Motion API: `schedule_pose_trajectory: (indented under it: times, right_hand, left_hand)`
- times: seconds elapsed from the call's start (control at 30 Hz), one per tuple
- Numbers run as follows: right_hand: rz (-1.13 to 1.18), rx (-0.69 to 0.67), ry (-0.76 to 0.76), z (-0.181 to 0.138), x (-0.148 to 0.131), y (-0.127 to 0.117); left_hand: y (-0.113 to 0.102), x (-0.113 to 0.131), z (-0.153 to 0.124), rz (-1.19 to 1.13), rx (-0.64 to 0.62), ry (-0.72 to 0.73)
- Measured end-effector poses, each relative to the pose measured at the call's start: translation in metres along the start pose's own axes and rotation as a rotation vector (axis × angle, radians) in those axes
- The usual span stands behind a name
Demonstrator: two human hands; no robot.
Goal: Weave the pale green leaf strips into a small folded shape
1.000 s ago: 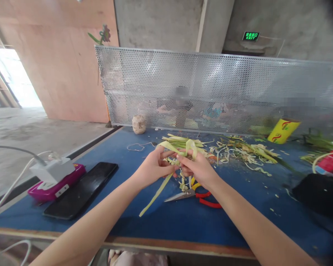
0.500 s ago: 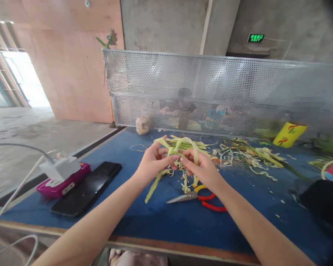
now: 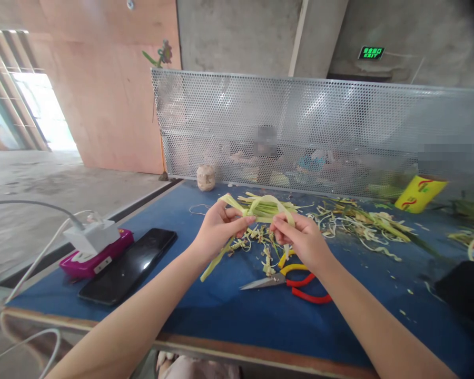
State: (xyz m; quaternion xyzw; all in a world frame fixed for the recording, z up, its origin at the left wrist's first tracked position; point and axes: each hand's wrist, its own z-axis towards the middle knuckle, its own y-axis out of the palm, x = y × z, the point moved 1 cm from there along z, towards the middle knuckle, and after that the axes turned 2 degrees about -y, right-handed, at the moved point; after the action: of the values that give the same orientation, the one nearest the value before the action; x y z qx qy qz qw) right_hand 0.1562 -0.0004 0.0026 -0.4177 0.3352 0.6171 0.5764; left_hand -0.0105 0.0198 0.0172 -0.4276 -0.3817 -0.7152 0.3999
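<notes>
The pale green strip (image 3: pixel 278 202) arches in a loop at the frame's centre, a flat tail hanging toward lower left. Your left hand (image 3: pixel 220 223) pinches its folded part; your right hand (image 3: pixel 300 234) grips the loop's other end, fingers curled, thumb on top.

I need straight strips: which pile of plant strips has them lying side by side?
The pale-green bundle just beyond the left hand and right hand: its lengths lie roughly parallel, while the heap to its right is a curly tangle.
</notes>
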Motion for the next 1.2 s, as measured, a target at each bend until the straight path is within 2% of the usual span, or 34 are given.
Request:
schedule_pose_trajectory:
  times: [0.3, 0.37, 0.43, 0.47, 0.5, 0.53, 0.63, 0.67, 0.7, 0.73, 0.77, 0.9, 1.07, 1.2]
  right_hand:
    - [-0.001, -0.035, 0.008, 0.002, 0.004, -0.008]
    - [-0.022, -0.146, 0.052, 0.004, 0.007, -0.013]
    - [-0.045, -0.314, 0.122, 0.007, 0.009, -0.019]
    - [-0.043, -0.34, 0.123, 0.008, 0.008, -0.023]
    - [-0.05, -0.311, 0.094, 0.009, 0.006, -0.026]
    - [-0.076, -0.203, 0.017, 0.01, 0.001, -0.029]
    - [-0.306, 0.23, -0.343, 0.005, -0.021, -0.029]
    - [-0.397, 0.261, -0.432, 0.002, -0.028, -0.024]
    - [-0.449, 0.192, -0.475, -0.001, -0.034, -0.018]
    - [-0.473, 0.064, -0.432, -0.002, -0.038, -0.01]
    - [-0.486, -0.008, -0.366, -0.004, -0.039, -0.003]
    - [-0.467, 0.004, -0.164, 0.0, -0.024, 0.012]
    - [0.028, -0.11, 0.129, 0.006, -0.002, 0.013]
    - [0.157, -0.143, 0.313, 0.003, -0.001, 0.01]
  left_hand:
    - [-0.003, 0.003, 0.001, -0.043, 0.025, 0.021]
    - [-0.003, 0.003, 0.001, -0.013, -0.007, 0.005]
    - [-0.003, 0.003, 0.0, 0.029, -0.068, -0.034]
    - [-0.003, 0.003, 0.0, 0.044, -0.102, -0.05]
    - [-0.002, 0.003, -0.001, 0.054, -0.132, -0.06]
    - [-0.002, 0.004, -0.001, 0.056, -0.153, -0.062]
    - [-0.002, 0.004, -0.001, 0.055, -0.164, -0.058]
    - [-0.002, 0.004, -0.001, 0.06, -0.156, -0.064]
    - [-0.002, 0.003, -0.001, 0.066, -0.149, -0.071]
    - [-0.003, 0.003, -0.001, 0.07, -0.145, -0.079]
    - [-0.003, 0.002, -0.001, 0.072, -0.144, -0.089]
    - [0.0, -0.001, -0.002, 0.052, -0.149, -0.133]
    - [0.004, -0.004, -0.003, -0.007, -0.245, -0.081]
    - [0.003, -0.003, -0.004, -0.023, -0.313, -0.031]
